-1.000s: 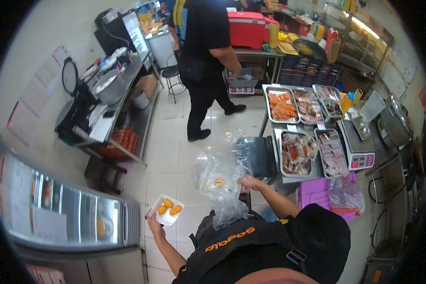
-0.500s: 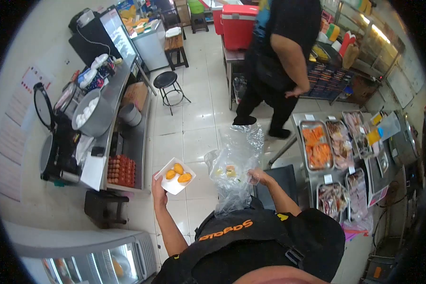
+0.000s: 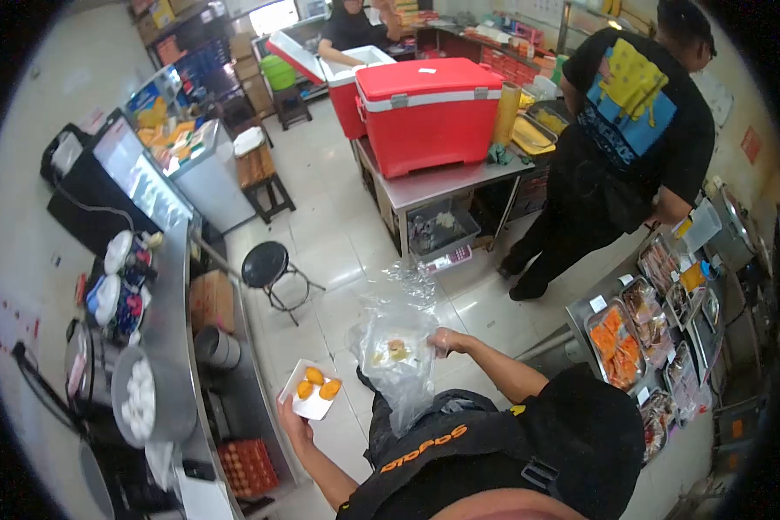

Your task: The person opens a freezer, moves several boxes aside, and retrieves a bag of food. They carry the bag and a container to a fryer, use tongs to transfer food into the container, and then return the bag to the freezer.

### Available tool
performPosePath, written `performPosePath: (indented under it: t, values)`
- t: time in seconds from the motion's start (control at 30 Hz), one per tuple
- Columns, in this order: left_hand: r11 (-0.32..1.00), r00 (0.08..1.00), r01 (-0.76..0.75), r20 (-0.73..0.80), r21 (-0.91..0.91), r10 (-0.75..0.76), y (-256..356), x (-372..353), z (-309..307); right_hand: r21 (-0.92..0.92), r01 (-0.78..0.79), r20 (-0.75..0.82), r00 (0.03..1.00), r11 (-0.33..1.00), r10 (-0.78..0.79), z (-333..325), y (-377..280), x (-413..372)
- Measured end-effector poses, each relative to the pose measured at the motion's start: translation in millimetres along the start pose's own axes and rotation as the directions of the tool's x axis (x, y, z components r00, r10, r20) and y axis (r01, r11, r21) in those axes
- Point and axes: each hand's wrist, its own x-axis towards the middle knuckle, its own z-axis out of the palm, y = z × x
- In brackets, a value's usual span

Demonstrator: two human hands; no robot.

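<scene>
My left hand [image 3: 296, 422] grips the near left edge of a white paper tray [image 3: 321, 405], which holds three orange-yellow pieces of food [image 3: 305, 389]. To the right, my right hand [image 3: 443, 341] is closed on the side of a clear plastic bag [image 3: 414, 381]. Inside the bag sits a pale container [image 3: 395, 352] with some food showing through the plastic. Both hands are in front of my body, above the floor, with the tray and the bag apart.
A black round stool [image 3: 265, 264] stands ahead. Beyond it, a red cooler [image 3: 429, 113] rests on a metal table [image 3: 412, 189]. One person [image 3: 624, 113] is at the right, another [image 3: 354, 33] at the back. Food trays [image 3: 615, 347] line the right; a metal counter [image 3: 166, 329] runs left.
The view has turned and shifted, bringing the red cooler and the person at the back into fuller view. The nearby person is now farther right, back turned. Both hands keep their holds.
</scene>
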Motion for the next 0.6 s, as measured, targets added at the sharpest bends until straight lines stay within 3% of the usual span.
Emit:
performPosePath:
  t: [0.17,0.23,0.3,0.37,0.43,0.6]
  values:
    - [0.998,0.996,0.013,0.087,0.061,-0.018,57.1,146.9,42.0,-0.01,0.055,0.02,0.998,0.998,-0.055,-10.2,-51.2,103.5]
    - [0.994,0.99,0.036,0.135,0.101,-0.049,90.7,211.3,79.3,0.087,0.044,-0.036,0.999,0.995,-0.041,-17.9,-88.7,123.0]
    - [0.99,0.952,-0.083,0.303,0.113,0.045,114.8,282.6,117.5,0.14,0.032,-0.066,0.998,0.99,-0.022,-28.1,-117.5,150.9]
    - [0.977,0.927,-0.098,0.375,0.191,0.02,153.1,332.2,172.3,0.169,0.014,-0.076,0.997,0.986,-0.001,-33.5,-131.6,182.9]
    - [0.983,0.886,-0.123,0.462,0.139,0.045,182.1,376.8,230.5,0.195,0.005,-0.118,0.993,0.981,0.018,-41.3,-154.4,210.2]
    - [0.941,0.694,-0.218,0.719,0.26,-0.038,246.9,446.9,380.8,0.154,-0.009,-0.138,0.99,0.988,0.031,-69.3,-198.3,301.7]
